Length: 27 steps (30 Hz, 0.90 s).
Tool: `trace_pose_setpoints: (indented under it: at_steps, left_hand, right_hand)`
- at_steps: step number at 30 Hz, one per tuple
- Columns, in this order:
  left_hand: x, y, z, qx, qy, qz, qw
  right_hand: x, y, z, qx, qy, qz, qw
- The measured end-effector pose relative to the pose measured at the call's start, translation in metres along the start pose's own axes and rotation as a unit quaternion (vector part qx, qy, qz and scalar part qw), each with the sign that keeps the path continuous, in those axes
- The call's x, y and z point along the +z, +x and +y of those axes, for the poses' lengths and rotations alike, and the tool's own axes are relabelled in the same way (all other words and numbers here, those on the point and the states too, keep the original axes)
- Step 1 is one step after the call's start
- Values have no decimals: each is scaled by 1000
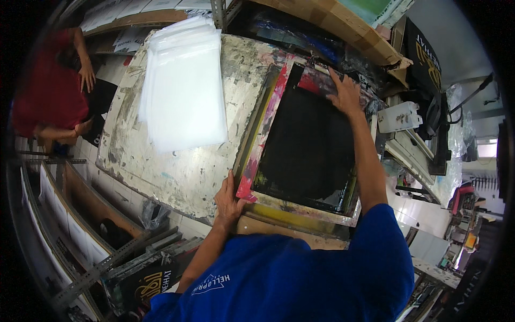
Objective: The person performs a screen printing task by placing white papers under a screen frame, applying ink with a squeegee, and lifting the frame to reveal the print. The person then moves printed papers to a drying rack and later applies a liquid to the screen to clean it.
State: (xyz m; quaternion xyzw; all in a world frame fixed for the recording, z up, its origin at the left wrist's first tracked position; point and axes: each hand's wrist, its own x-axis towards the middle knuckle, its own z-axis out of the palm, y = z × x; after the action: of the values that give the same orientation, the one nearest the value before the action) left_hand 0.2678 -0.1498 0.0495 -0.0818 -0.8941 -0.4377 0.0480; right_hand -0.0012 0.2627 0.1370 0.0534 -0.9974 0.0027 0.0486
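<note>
A screen printing frame [265,145] with pink and red stained sides and a black-inked mesh [308,145] lies at a slant on the worktable in front of me. My left hand [229,205] grips its near left corner, thumb on top and index finger stretched along the outer side. At the far end, my right hand [346,94] rests over the rim with fingers spread, the thumb on the inner side beside a red ink patch [308,83]. To the left of the frame lies a stack of translucent white sheets [185,91].
The paint-spotted worktable [177,177] extends left. A person in a red shirt [51,86] is at the far left. Wooden shelving bins [94,198] stand at lower left. A cardboard box [348,24] lies beyond the frame, and a stained white container [399,117] sits to its right.
</note>
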Motion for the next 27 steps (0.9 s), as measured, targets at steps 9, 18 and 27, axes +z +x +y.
trace_pose_setpoints:
  at_steps: [9,18,27]
  left_hand:
    - [2,1,-2,8,13,13,1000]
    - [-1,-1,1,4,42,0,999]
    - [-4,1,6,-6,26,-12,1000]
  right_hand:
    - [-75,-192,-147,-39,135,-93,986]
    - [-18,-149,-115,20,94,-9,995]
    - [26,14,6,84,38,43,995]
